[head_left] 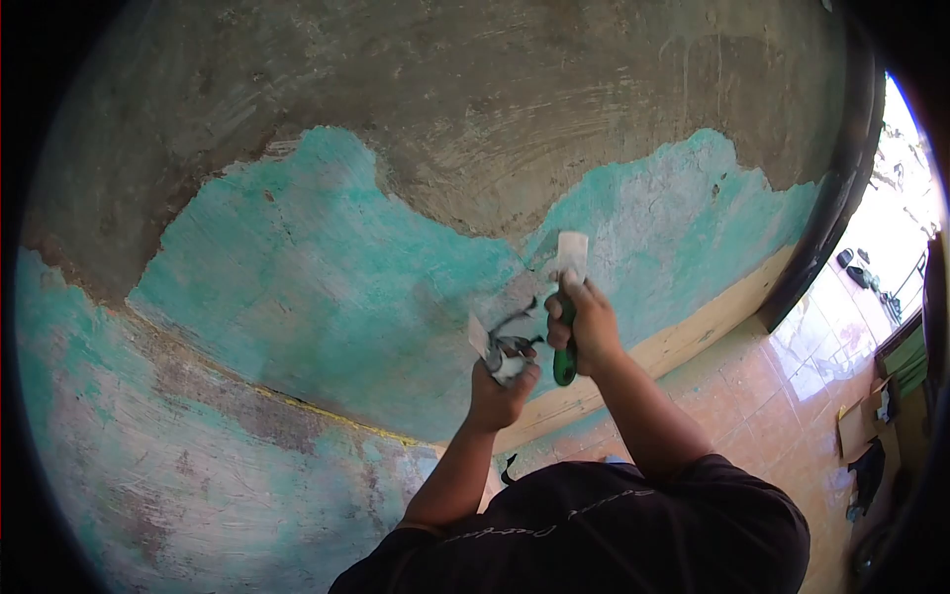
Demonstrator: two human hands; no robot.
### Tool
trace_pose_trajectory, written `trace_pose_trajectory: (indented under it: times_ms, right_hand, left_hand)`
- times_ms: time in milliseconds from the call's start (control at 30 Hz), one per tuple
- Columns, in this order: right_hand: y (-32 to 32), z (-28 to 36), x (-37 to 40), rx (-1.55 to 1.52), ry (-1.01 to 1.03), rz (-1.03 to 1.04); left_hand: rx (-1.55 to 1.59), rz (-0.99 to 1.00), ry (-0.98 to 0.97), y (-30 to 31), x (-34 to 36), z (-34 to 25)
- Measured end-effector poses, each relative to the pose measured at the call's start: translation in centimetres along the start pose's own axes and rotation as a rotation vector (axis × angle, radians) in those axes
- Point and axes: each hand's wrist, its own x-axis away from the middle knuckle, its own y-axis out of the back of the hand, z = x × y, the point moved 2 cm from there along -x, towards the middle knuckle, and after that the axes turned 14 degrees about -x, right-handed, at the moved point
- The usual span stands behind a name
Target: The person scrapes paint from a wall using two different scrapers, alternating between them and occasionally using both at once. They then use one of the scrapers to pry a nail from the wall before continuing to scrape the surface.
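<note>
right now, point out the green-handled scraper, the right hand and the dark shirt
Green-handled scraper (572, 251), head view: its pale blade.
Right hand (592, 325), head view: back of the hand.
Dark shirt (594, 546), head view: fabric below the lettering.

Light: daylight from doorway (899, 168) at right, blown out white | Wall (297, 247): dimmer up top, soft shadow beside left hand (503, 396) | Floor (732, 396): glare near doorway | Optics: strong fisheye bowing, black corners | Sharpness: left hand slightly blurred
</note>
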Motion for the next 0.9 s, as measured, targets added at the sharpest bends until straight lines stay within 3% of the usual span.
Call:
trace_pose_trajectory:
  times_ms: [100, 233, 400, 500, 533, 633, 667, 800, 900]
  right_hand:
    - [-0.5, -1.6, 0.8, 0.026, -0.019, -0.018]
    - [-0.8, -2.0, 0.9, 0.001, 0.016, -0.015]
    - [-0.9, -2.0, 0.7, 0.111, 0.085, 0.002]
    - [-2.3, 0.3, -2.1, 0.187, 0.186, -0.055]
    - [-2.8, 0.7, -2.7, 0.239, 0.315, -0.040]
    - [-4.3, 2.0, -2.0, 0.080, 0.262, 0.032]
    - [-4.2, 1.9, -1.4, 0.077, 0.230, 0.006]
    - [-2.6, 0.5, 0.5, 0.062, 0.142, -0.047]
    - [-3.3, 1.9, -1.7, 0.047, 0.172, -0.022]
  left_hand:
    - [-0.080, 0.077, 0.032, -1.0, -0.5, -2.2]
    - [-0.177, 0.124, 0.211, -0.8, -0.6, -3.1]
    - [-0.336, -0.001, -0.050, -1.3, -1.1, -3.5]
    - [-0.497, -0.055, -0.169, -1.6, -4.3, -3.5]
    - [-0.579, -0.057, -0.203, -1.6, -4.9, -3.4]
    - [-0.502, -0.053, -0.275, -1.9, -5.6, -4.1]
    - [-0.435, -0.008, -0.185, -2.0, -4.8, -3.5]
    - [-0.428, -0.119, -0.346, -3.0, -2.7, -2.9]
    - [-0.305, -0.150, -0.289, -3.4, -4.6, -3.2]
